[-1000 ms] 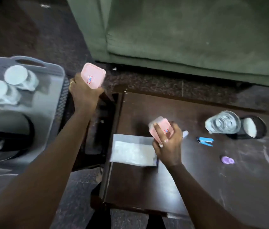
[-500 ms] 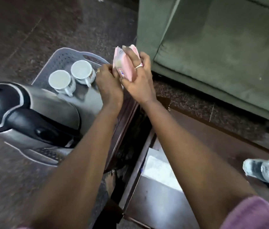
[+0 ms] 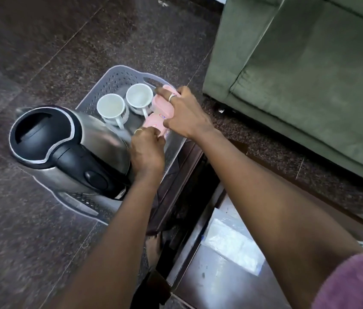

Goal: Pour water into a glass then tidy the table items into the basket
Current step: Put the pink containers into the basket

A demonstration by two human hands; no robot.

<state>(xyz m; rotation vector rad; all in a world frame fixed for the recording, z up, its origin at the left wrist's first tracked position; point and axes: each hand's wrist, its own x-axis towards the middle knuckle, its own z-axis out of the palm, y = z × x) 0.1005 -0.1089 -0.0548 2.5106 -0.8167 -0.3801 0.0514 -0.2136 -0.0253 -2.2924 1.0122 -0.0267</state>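
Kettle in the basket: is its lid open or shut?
Shut. The kettle stands upright in the basket, and its black lid sits flat and flush inside the silver rim, with no gap visible.

We look down at the basket point(image 3: 114, 78), which sits left of the table point(image 3: 209, 286), and both hands are in it.
Inside, the kettle point(image 3: 64, 148) fills the near end and leans over the left rim. Behind it two cups stand side by side at the far end, the left cup point(image 3: 111, 107) just beside the right cup point(image 3: 139, 95). Right of the cups, along the basket's right wall, the far packet point(image 3: 165, 107) lies under our right hand point(image 3: 187, 118). The near packet point(image 3: 153, 124) touches it, pinched by our left hand point(image 3: 147, 152). A flat sheet point(image 3: 231, 244) lies on the table near its left edge, and the sofa point(image 3: 309, 85) stands behind the table, to the basket's right.
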